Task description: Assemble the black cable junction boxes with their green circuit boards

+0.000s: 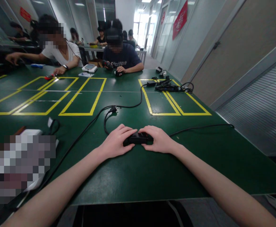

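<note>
A black power adapter lies on the green table in front of me, gripped at both ends. My left hand is closed around its left end, thumb on the near side and fingers over the far side. My right hand holds the right end the same way. From beside my left hand a short black cord curves up to a plug. Another thin black cable runs from behind my right hand toward the right table edge. My palms cover the adapter's ends.
Yellow tape rectangles mark the green table. A long black cable crosses it to a heap of black cables. A blurred-out item lies at the left. Two co-workers sit opposite, one holding a drill.
</note>
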Action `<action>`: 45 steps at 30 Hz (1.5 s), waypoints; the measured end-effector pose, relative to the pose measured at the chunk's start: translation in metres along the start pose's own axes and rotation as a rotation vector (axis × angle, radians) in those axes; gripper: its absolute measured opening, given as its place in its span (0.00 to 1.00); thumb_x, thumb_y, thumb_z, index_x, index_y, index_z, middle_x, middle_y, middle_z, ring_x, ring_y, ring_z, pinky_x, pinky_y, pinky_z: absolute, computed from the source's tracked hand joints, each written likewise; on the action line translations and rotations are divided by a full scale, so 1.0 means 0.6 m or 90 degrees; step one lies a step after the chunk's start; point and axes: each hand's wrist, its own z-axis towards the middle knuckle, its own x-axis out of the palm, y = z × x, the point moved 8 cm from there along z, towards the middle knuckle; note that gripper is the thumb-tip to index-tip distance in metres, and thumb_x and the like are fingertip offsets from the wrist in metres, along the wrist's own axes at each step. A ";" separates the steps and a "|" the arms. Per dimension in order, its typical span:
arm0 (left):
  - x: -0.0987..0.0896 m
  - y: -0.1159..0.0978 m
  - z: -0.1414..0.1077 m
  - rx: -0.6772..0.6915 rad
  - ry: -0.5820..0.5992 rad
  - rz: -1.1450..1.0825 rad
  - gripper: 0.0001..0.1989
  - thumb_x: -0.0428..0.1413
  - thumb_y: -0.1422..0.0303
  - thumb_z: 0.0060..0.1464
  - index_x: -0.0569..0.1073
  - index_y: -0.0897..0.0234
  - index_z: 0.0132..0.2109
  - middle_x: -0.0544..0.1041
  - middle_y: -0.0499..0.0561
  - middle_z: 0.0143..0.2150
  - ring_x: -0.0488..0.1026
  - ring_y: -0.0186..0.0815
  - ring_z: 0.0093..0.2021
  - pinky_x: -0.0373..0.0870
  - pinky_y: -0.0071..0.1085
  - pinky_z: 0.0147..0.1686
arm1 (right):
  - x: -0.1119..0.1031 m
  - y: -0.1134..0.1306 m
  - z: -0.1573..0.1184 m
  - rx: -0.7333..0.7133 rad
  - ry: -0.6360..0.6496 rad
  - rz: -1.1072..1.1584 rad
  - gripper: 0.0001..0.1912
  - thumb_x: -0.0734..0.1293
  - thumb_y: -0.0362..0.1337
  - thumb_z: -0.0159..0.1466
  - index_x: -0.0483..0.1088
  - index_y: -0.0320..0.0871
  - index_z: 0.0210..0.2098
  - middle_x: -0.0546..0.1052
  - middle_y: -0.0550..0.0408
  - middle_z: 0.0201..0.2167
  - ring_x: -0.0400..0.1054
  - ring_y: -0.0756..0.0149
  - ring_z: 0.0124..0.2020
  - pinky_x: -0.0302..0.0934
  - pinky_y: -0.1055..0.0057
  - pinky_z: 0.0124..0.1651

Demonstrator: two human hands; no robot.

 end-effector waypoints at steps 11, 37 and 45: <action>0.004 0.000 0.006 -0.013 0.029 0.018 0.13 0.60 0.69 0.64 0.76 0.64 0.55 0.82 0.55 0.49 0.71 0.43 0.45 0.75 0.40 0.45 | 0.011 0.003 -0.003 -0.024 0.032 -0.055 0.12 0.68 0.35 0.68 0.71 0.42 0.51 0.80 0.47 0.42 0.74 0.58 0.42 0.66 0.63 0.45; 0.007 -0.012 0.002 0.002 0.016 0.039 0.16 0.54 0.60 0.69 0.73 0.64 0.57 0.83 0.58 0.49 0.81 0.44 0.46 0.77 0.40 0.48 | -0.003 0.033 -0.005 -0.106 -0.024 -0.155 0.21 0.60 0.50 0.76 0.75 0.39 0.48 0.82 0.45 0.37 0.75 0.59 0.36 0.63 0.63 0.40; 0.008 -0.008 -0.001 -0.007 0.021 0.002 0.12 0.56 0.61 0.68 0.75 0.63 0.52 0.84 0.55 0.44 0.82 0.42 0.41 0.77 0.38 0.45 | -0.014 0.038 -0.007 -0.134 -0.061 -0.105 0.20 0.66 0.50 0.73 0.76 0.39 0.49 0.83 0.44 0.37 0.78 0.57 0.35 0.65 0.64 0.39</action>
